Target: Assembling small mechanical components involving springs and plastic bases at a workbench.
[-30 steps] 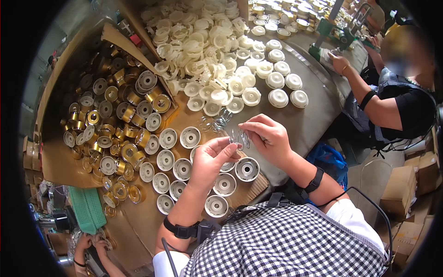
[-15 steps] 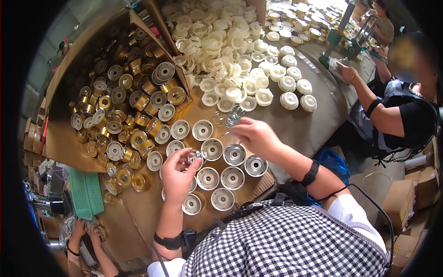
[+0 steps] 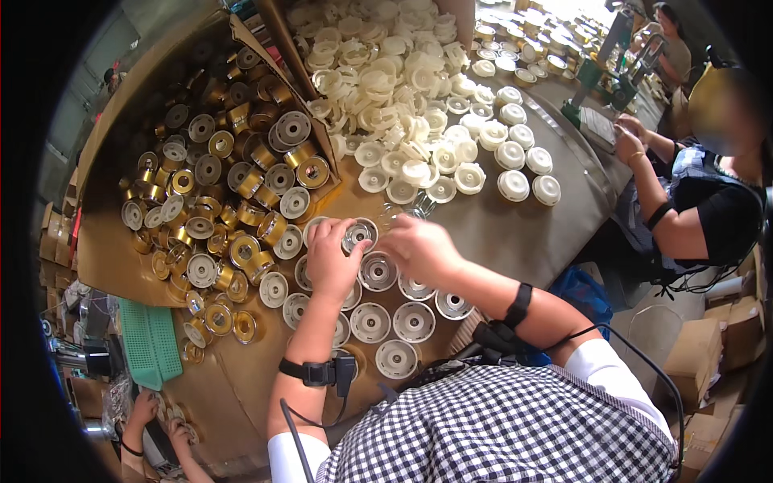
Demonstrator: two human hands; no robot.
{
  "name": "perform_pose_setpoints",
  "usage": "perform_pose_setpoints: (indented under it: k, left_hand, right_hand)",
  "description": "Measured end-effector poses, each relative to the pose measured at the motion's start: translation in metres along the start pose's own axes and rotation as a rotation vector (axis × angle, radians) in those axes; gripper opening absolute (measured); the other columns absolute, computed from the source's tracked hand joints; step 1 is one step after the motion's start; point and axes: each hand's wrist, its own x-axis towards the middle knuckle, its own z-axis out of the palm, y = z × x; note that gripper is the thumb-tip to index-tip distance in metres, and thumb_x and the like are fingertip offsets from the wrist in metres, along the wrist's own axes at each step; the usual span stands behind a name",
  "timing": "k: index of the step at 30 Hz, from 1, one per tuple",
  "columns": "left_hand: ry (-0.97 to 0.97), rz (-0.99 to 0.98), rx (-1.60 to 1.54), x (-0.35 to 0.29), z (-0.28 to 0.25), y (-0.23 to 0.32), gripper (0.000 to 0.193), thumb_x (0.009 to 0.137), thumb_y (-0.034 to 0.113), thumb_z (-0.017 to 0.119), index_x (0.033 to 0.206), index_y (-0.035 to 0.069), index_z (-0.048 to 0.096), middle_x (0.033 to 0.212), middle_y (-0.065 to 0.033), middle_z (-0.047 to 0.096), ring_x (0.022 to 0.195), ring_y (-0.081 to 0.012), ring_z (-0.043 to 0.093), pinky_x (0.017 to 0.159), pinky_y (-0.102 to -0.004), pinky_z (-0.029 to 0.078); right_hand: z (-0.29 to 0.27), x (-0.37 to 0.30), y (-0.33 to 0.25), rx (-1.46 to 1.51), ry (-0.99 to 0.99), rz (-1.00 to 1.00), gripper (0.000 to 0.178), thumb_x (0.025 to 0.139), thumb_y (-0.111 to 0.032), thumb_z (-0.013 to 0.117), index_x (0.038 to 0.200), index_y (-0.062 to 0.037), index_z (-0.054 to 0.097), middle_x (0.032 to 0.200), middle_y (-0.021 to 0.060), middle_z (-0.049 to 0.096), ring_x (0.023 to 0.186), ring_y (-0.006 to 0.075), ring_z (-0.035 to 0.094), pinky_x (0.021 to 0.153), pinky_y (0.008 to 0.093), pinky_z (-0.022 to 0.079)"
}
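Round white cups (image 3: 370, 323) with holed centres stand in rows before me. My left hand (image 3: 330, 262) is at a far cup, thumb and fingers closed about a shiny metal ring (image 3: 358, 234) in or just over it. My right hand (image 3: 423, 251) is beside that cup, fingers bent together and slightly blurred; what they hold, if anything, is hidden. Just beyond it lies a small heap of wire springs (image 3: 420, 206). Shiny metal also shows inside a cup at the right (image 3: 453, 304), and the one beside it is partly under my right forearm.
Gold-sided round parts (image 3: 243, 251) spill from a cardboard box at the left. Translucent white plastic pieces (image 3: 386, 72) are heaped at the back, near white round caps (image 3: 513, 186). A green basket (image 3: 149, 342) stands left. Another person works by a green press (image 3: 600, 76); other hands (image 3: 143, 409) show lower left.
My left hand has moved away from me with the metal ring, to a far cup. My right hand has shifted slightly left and nearer me, toward it. The view has shifted a little.
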Motion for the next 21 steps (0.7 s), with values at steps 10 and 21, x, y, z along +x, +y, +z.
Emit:
perform_pose_setpoints:
  k: [10,21]
  left_hand:
    - [-0.052,0.101,0.087,0.034,0.023,0.027,0.04,0.082,0.02,0.082,0.119,0.007,0.072,0.118,-0.0065,0.066,0.117,-0.0289,0.056,0.102,-0.0445,0.043]
    - [0.092,-0.083,-0.42,0.002,-0.047,0.018,0.014,0.083,0.002,0.08,0.09,0.0,0.068,0.123,-0.0127,0.072,0.12,-0.0271,0.066,0.104,-0.038,0.048]
  right_hand:
    - [-0.033,0.013,0.08,-0.179,-0.012,0.112,0.038,0.086,0.002,0.064,0.122,-0.0094,0.071,0.112,0.0145,0.067,0.1,0.0369,0.067,0.087,0.0444,0.055]
    - [-0.075,-0.028,0.036,0.27,0.194,0.336,0.013,0.089,-0.001,0.073,0.101,-0.0032,0.076,0.089,0.015,0.072,0.079,0.0288,0.071,0.073,0.0367,0.057]
